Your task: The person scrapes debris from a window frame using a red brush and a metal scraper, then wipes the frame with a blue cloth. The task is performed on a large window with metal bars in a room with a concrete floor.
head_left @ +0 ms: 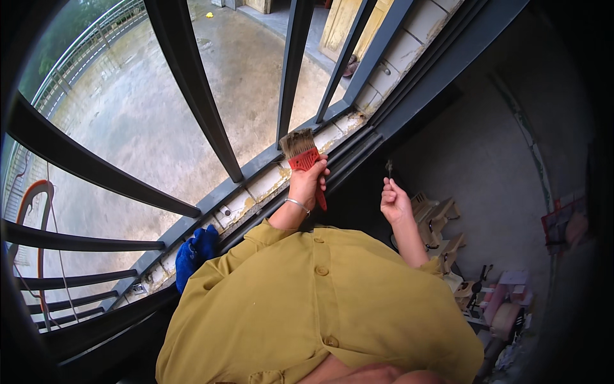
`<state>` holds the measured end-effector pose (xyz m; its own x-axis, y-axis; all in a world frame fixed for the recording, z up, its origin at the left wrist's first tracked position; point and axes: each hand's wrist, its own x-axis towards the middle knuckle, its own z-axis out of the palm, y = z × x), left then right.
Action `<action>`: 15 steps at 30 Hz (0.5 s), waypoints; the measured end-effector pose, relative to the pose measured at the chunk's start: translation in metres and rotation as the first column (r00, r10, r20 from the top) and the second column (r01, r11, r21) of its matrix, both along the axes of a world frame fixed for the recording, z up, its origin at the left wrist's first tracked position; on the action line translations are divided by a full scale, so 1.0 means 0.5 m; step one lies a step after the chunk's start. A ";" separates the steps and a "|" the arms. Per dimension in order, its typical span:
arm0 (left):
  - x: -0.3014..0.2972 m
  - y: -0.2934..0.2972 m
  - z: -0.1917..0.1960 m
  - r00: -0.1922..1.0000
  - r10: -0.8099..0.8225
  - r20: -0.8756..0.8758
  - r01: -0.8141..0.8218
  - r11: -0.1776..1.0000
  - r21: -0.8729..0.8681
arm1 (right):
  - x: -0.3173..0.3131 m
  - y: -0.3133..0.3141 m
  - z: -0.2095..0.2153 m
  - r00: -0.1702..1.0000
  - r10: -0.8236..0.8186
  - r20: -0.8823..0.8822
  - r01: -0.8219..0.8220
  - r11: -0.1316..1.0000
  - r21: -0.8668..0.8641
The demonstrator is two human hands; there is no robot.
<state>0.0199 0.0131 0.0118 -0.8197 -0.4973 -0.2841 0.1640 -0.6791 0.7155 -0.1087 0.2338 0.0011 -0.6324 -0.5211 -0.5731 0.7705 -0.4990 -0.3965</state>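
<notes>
A wide flat brush [300, 148] with a red handle and worn, dirty bristles is in my left hand [306, 184], whose fingers are closed around the handle. The bristles point up and away, over the tiled window sill [263, 184] and close to the lower rail of the grey window bars [252, 173]. To the right, apart from the sill, my right hand [395, 202] is raised with its fingers pinched. A small, thin dark thing [389, 168] sticks up from those fingertips; its kind is too small to tell.
Dark metal bars [192, 83] fence the window at the left and front. Crumpled blue cloth [195, 253] lies on the sill to my left. Beyond the bars is a concrete yard [236, 70]. Wooden stools [438, 214] and assorted items [505, 313] stand at the right.
</notes>
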 end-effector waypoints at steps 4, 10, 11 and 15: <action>0.000 0.002 0.002 1.000 -0.020 0.001 0.020 1.000 -0.004 | -0.018 0.053 -0.088 0.957 -0.144 0.252 0.141 0.989 0.030; 0.001 -0.002 -0.001 1.000 0.003 0.007 -0.003 1.000 -0.002 | 0.018 -0.097 0.076 0.940 0.111 -0.323 -0.059 0.984 0.166; 0.001 -0.002 0.000 1.000 0.004 0.014 -0.004 1.000 0.000 | 0.018 -0.120 0.095 0.926 0.170 -0.337 -0.110 0.976 0.191; 0.000 -0.001 0.002 1.000 0.002 0.016 -0.002 1.000 -0.015 | -0.022 -0.217 0.093 0.911 0.343 -0.228 -0.305 0.934 0.188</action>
